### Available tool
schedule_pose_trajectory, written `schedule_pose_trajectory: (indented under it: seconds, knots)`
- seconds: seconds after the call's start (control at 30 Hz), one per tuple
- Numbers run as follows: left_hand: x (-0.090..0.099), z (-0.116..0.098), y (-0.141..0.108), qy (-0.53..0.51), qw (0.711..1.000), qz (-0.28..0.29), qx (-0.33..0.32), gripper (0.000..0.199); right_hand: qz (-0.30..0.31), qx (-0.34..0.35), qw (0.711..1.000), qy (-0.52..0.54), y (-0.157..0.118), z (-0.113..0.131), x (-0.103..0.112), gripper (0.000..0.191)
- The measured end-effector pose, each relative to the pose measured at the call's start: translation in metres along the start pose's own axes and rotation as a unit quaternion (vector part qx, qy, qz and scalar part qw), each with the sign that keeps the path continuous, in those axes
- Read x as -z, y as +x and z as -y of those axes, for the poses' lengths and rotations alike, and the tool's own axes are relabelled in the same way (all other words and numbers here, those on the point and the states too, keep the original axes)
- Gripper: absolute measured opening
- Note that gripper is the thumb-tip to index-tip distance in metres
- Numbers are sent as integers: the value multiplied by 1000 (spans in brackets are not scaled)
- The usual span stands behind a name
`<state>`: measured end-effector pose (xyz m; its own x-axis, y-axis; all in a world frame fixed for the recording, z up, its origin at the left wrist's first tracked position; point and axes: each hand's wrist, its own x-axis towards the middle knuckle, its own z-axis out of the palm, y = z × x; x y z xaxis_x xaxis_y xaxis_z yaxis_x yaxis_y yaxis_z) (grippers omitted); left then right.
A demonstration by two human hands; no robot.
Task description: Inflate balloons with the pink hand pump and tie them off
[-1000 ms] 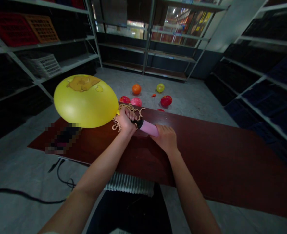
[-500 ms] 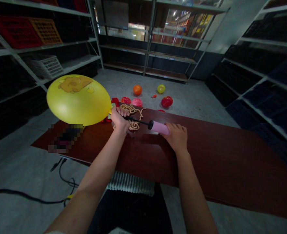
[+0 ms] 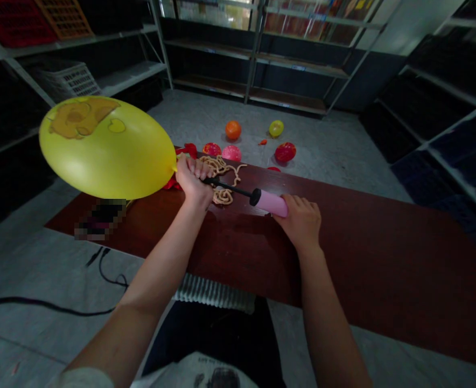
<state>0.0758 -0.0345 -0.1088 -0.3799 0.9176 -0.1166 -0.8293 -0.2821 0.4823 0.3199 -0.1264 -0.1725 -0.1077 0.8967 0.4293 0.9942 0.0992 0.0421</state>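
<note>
A large yellow balloon (image 3: 117, 156) printed with a brown cartoon animal and a heart swells out to the left of my left hand (image 3: 195, 179). That hand is closed around the balloon's neck and the end of a hand balloon pump (image 3: 271, 203). The pump has a lilac barrel and a black rod, which shows between my two hands. My right hand (image 3: 301, 221) is wrapped around the barrel's right end. Beneath and behind my left hand, a tangle of beige cord (image 3: 223, 197) and some red material (image 3: 172, 183) lie on the table.
The dark red-brown table (image 3: 375, 258) stretches away to the right. A blurred-out flat object (image 3: 102, 218) lies on its left end. Beyond it, an orange balloon (image 3: 233, 130), a small yellow balloon (image 3: 276, 128) and several others rest on the floor. Metal shelves (image 3: 298, 66) surround the area.
The yellow balloon has grown bigger and reaches farther left. Both hands keep their hold on the pump, with a similar length of rod showing. My view has tipped downward.
</note>
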Motion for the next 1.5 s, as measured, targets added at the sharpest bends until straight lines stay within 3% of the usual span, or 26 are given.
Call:
schedule_pose_trajectory:
  seconds: [0.37,0.77,0.97,1.3,1.5]
  knots:
    - [-9,33,-31,41,995,19,84,59,42,12,998,55,6,43,-4,31]
    - [1,32,-13,8,998,14,63,56,12,11,999,42,8,40,-4,38]
    - [2,18,-4,11,999,-11,30,52,5,14,1000,7,5,19,-2,39]
    - [-9,-20,-3,17,999,-21,-22,44,-8,-44,999,-12,2,-7,7,38]
    - [-8,-18,-1,10,999,-16,-32,43,20,-40,999,15,0,-6,6,40]
